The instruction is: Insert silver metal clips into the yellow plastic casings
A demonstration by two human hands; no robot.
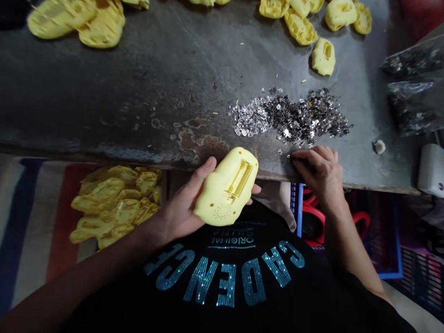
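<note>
My left hand (183, 203) grips a yellow plastic shell (226, 186) just off the near edge of the dark metal table (138, 92). The shell shows a rectangular slot and a ring of small holes. My right hand (317, 171) rests on the table's near edge, fingers curled and pinched toward the surface beside a pile of small shiny metal pieces (291, 115). What the fingertips pinch is too small to make out.
More yellow shells lie at the table's far left (79, 21) and far right (322, 55). A bin of yellow shells (116, 203) sits below on my left. Plastic bags of dark parts (412, 88) and a white object (432, 169) lie at right.
</note>
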